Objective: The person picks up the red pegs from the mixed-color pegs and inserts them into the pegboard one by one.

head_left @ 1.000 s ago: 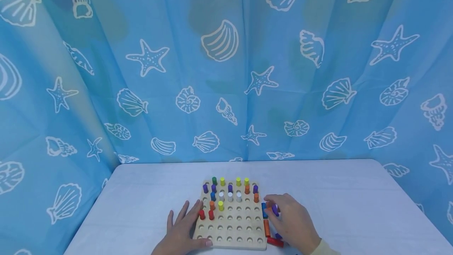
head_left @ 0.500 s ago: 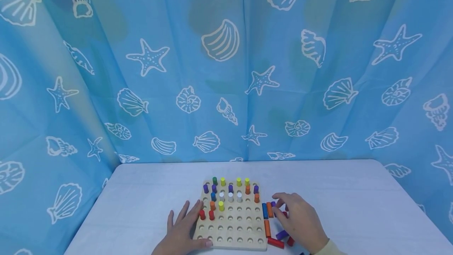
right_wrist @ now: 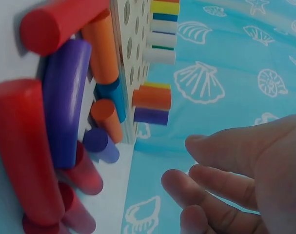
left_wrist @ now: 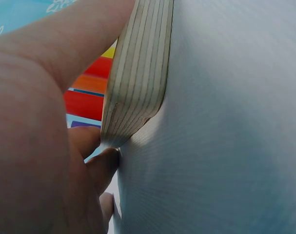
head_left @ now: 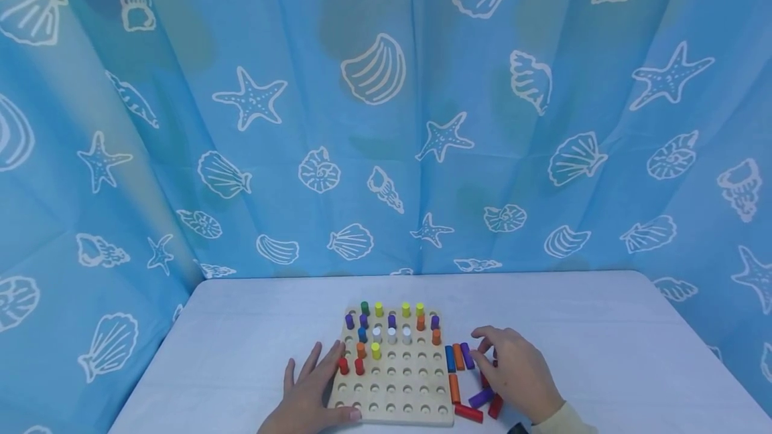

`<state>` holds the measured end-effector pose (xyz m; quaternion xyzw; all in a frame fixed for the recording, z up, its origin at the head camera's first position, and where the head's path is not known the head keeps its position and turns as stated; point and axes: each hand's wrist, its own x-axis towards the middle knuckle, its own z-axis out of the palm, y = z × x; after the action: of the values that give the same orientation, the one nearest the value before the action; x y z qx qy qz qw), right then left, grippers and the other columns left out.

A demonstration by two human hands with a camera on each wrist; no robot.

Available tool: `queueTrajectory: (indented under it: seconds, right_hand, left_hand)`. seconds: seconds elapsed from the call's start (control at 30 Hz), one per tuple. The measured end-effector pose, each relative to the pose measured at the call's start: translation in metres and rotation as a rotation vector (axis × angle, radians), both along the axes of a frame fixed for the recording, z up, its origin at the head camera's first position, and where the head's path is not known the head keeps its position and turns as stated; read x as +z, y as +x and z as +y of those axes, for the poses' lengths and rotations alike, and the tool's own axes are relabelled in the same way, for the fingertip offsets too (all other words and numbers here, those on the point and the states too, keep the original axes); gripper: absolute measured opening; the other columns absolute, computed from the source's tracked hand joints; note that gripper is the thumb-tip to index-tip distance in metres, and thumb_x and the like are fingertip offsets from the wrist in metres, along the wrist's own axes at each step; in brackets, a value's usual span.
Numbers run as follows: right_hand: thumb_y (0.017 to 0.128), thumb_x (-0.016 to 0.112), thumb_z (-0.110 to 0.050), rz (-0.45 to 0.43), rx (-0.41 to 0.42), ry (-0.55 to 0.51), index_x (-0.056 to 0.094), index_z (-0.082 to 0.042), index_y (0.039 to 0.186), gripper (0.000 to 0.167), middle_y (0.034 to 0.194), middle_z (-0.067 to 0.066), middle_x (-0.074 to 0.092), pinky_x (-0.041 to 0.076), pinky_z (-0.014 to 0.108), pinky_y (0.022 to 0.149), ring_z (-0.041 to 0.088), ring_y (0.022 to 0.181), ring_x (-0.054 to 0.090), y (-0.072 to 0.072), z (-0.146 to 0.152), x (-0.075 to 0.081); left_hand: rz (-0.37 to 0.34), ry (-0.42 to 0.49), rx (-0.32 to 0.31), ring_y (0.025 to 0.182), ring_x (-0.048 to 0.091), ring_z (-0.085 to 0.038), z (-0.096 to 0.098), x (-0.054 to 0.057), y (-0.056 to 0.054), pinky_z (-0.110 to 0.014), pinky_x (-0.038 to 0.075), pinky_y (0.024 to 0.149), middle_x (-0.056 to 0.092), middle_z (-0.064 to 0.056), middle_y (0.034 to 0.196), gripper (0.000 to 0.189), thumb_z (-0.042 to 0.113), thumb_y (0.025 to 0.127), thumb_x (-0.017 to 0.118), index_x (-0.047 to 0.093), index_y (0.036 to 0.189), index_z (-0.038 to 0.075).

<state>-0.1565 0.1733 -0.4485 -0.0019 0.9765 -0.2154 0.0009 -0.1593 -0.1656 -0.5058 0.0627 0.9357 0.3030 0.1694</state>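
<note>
Head view: we see the left hand (head_left: 310, 390) lying with spread fingers along the left edge of the wooden board (head_left: 416, 379), and it grasps nothing. On the other side, the right hand (head_left: 515, 374) is above the bench (head_left: 579, 327) with its thumb and forefinger apart, and we find nothing between them. The relation which we judge most important is with the purple peg (head_left: 467, 355). It lies on its side just left of the right thumb tip, and its long axis runs almost straight away from the person, the far end leaning a little to the left. Between it and the board lie the orange peg (head_left: 458, 357) and the blue peg (head_left: 450, 358). The right hand is clearly the nearer one. A red peg (head_left: 485, 379) is partly hidden under it.

Left wrist view: we see the layered side of the board, with the thumb on one side of its corner and other fingers beyond it. This purple peg we cannot identify here.

Right wrist view: the fingers are released and loosely bent, their tips apart from the pegs. The same purple peg turns its round end to us, beside the orange one, and a second purple peg (right_wrist: 67, 105) lies closer to the camera.
</note>
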Motion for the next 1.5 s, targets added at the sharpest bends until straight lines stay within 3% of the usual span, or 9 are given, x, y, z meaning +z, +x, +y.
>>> queueTrajectory:
  seconds: [0.2,0.73,1.5]
  right_hand:
    - [0.087,0.081,-0.025,-0.001,0.000,0.018,0.070,-0.008,0.112,0.032,0.077,-0.001,0.063,0.055,0.029,0.060,0.011,0.060,0.051,-0.005,0.004,-0.004]
    - [0.085,0.083,-0.028,-0.058,0.024,0.023,0.071,-0.007,0.105,0.031,0.070,-0.003,0.058,0.054,0.028,0.060,0.012,0.059,0.051,-0.006,0.007,-0.016]
    - [0.083,0.084,-0.031,-0.139,0.027,0.091,0.072,-0.008,0.107,0.035,0.067,-0.001,0.053,0.050,0.027,0.058,0.013,0.059,0.050,-0.007,0.003,-0.030]
  left_hand:
    - [0.006,-0.002,0.004,0.152,0.006,-0.044,-0.001,0.002,0.002,-0.074,-0.012,0.111,0.032,-0.013,0.162,0.121,0.072,0.066,0.078,0.030,0.159,0.012]
    - [0.008,-0.011,0.001,0.152,0.006,-0.044,-0.001,0.003,0.004,-0.074,-0.013,0.110,0.032,-0.013,0.162,0.121,0.071,0.066,0.080,0.030,0.159,0.012]
    - [-0.010,0.001,0.018,0.152,0.005,-0.042,0.002,0.001,0.000,-0.072,-0.015,0.111,0.032,-0.012,0.162,0.122,0.070,0.064,0.081,0.030,0.159,0.013]
